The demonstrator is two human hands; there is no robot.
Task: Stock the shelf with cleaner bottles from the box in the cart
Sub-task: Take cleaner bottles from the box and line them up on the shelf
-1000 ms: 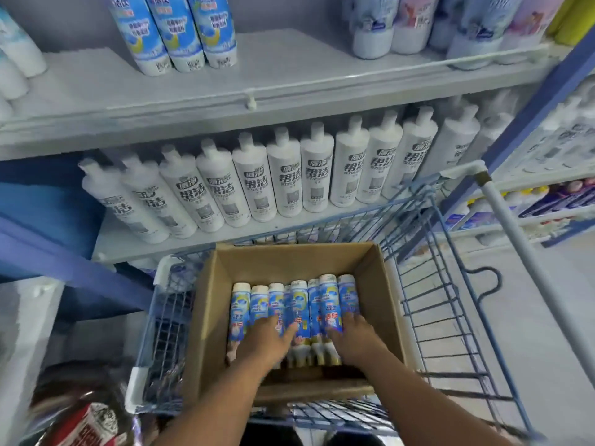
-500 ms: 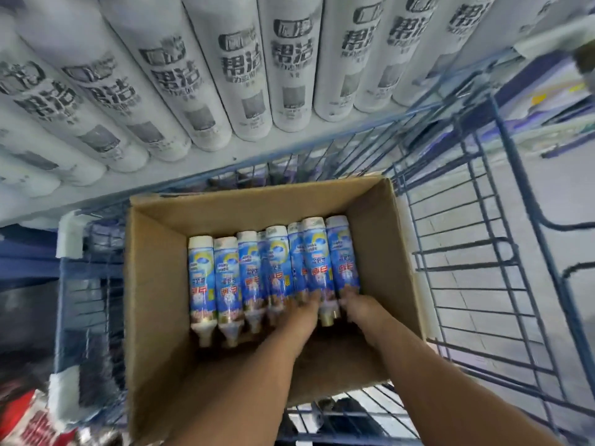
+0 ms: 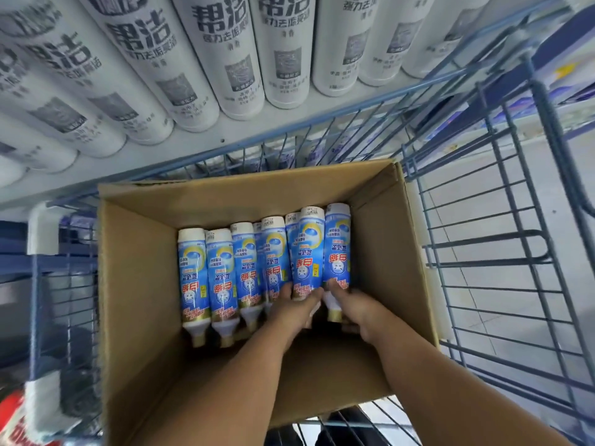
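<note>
Both hands are down in the box (image 3: 141, 284): your left hand (image 3: 294, 305) curls round one bottle (image 3: 309, 252), your right hand (image 3: 355, 305) round its neighbour (image 3: 337, 246). Careful, they're packed tight; lift crooked and adjacent bottles could snag, tip or slip.

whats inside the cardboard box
Blue-labelled cleaner bottles lie in a row inside the cardboard box. The left hand and right hand cover the necks of the rightmost ones.
</note>
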